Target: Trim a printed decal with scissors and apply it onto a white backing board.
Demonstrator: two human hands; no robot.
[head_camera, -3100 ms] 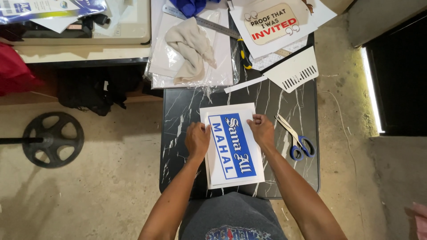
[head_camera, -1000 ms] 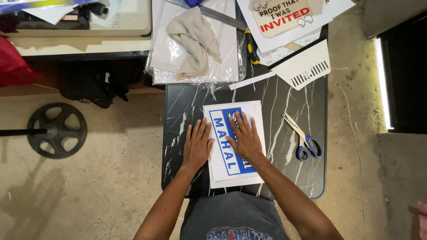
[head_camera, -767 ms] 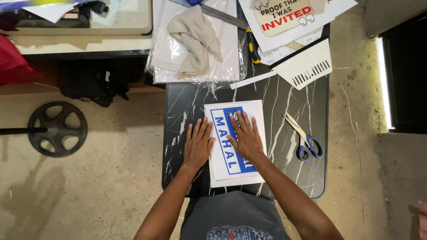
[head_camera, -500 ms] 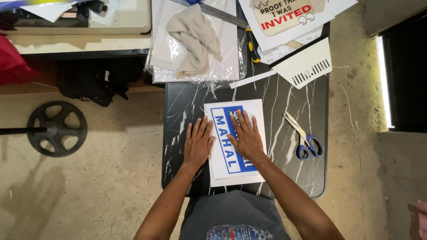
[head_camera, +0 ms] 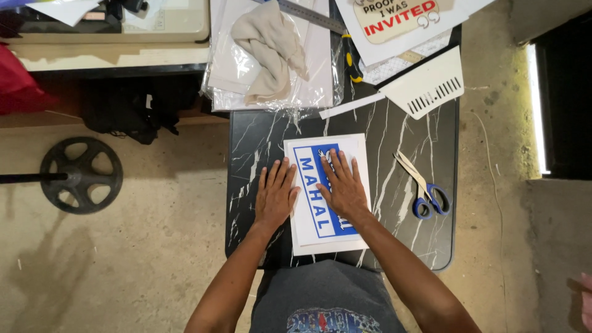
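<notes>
Black marbled desk (head_camera: 394, 135) over concrete floor (head_camera: 135, 259); left hand (head_camera: 275, 196) and right hand (head_camera: 343, 185) spread flat, pressing the blue-and-white printed sheet (head_camera: 311, 216).

Under both hands lies a matt white paper sheet (head_camera: 327, 194) with a blue printed panel, on a glossy black table (head_camera: 246, 160) veined white like marble. Right of the hands, scissors (head_camera: 422, 188) show pale metal blades and blue plastic handles. Beyond the hands, beige cloth (head_camera: 268, 46) rests on crinkled clear plastic (head_camera: 314, 92); the floor (head_camera: 123, 259) looks rough concrete
</notes>
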